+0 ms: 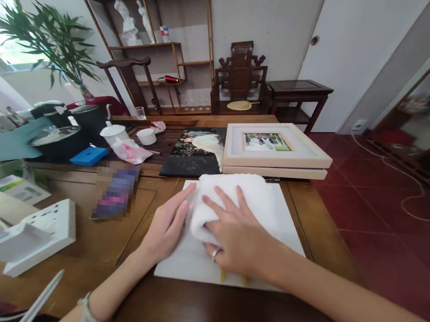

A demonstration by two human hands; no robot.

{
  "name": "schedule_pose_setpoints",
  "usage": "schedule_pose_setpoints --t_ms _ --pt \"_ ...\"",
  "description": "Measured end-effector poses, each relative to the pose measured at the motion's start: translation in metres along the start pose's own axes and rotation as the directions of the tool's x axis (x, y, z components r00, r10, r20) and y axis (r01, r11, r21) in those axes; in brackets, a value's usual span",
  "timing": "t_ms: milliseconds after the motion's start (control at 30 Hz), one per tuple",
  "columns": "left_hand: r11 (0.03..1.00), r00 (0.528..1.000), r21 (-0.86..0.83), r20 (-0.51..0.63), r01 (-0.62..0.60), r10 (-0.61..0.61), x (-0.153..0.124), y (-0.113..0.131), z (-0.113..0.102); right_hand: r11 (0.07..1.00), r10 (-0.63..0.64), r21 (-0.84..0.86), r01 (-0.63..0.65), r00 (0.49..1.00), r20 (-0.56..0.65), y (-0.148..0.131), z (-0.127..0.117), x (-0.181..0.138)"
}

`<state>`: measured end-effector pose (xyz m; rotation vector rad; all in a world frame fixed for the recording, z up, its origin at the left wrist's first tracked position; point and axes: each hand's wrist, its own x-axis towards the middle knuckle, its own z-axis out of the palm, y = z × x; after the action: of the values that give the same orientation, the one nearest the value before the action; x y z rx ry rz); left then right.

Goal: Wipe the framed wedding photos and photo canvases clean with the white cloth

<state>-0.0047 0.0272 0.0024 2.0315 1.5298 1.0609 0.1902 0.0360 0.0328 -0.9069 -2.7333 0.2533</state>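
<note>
Head view: the right hand [242,237] lies spread wide over the white cloth [203,215] on a white board [280,220]. The left hand [167,224], fingers straight, is just left of the cloth, gripping nothing I can see.

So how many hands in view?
2: the left hand at the left edge of the white board, and the right hand, fingers spread over the white cloth.

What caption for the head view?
Right hand on white cloth atop white board, left hand at board's edge.
</note>
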Motion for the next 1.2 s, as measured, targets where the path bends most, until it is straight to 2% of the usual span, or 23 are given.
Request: schedule_pose_setpoints --t_ms 100,200,300,400,500,600,700,767,867,933,1067,1200 --pt "0.999 1.000 -0.037 -0.024 -0.005 0.004 -0.001 0.000 -0.001 0.992 -0.124 0.040 0.123 0.991 0.039 -0.022 -0.004 -0.008" --pt "0.999 1.000 -0.037 -0.025 0.002 -0.003 -0.001 -0.002 -0.001 0.955 -0.293 0.068 0.288 0.954 0.072 -0.043 -0.003 -0.020" --pt "1.000 1.000 -0.002 0.012 0.003 -0.003 -0.001 -0.003 -0.001 0.934 -0.355 0.053 0.352 0.932 0.066 -0.050 0.002 -0.035" --pt "0.999 0.998 0.038 0.059 -0.012 0.010 0.001 -0.004 0.001 0.951 -0.302 0.096 0.293 0.948 0.098 -0.037 -0.004 -0.045" --pt "0.998 0.997 0.047 0.065 -0.037 0.034 0.002 -0.004 0.003 0.987 -0.128 0.104 0.119 0.988 0.086 -0.005 -0.021 -0.049" --pt "0.999 0.998 0.036 0.058 -0.041 0.039 0.002 -0.004 0.004 0.996 0.077 -0.042 -0.082 0.992 -0.105 0.030 -0.037 -0.052" --pt "0.999 0.998 0.028 0.056 -0.045 0.043 0.002 -0.004 0.004 0.970 0.091 -0.192 -0.147 0.957 -0.276 0.050 -0.037 -0.059" --pt "0.999 0.998 0.030 0.051 -0.045 0.044 0.002 -0.005 0.004 0.968 0.064 -0.220 -0.120 0.967 -0.245 0.051 -0.026 -0.063" --pt "0.999 0.998 0.037 0.048 -0.038 0.036 0.003 -0.007 0.005 0.977 0.074 -0.189 -0.094 0.991 -0.112 0.043 -0.007 -0.066" --pt "0.998 0.998 0.040 0.051 -0.038 0.036 0.003 -0.008 0.005 0.979 0.107 -0.161 -0.122 0.989 -0.100 0.039 0.001 -0.063" --pt "0.998 0.998 0.044 0.051 -0.047 0.045 0.003 -0.009 0.005 0.977 0.169 -0.117 -0.178 0.982 -0.084 0.031 -0.005 -0.057" --pt "0.997 0.997 0.047 0.049 -0.061 0.059 0.003 -0.012 0.006 0.980 0.151 -0.130 -0.149 0.989 0.005 0.003 -0.015 -0.077"
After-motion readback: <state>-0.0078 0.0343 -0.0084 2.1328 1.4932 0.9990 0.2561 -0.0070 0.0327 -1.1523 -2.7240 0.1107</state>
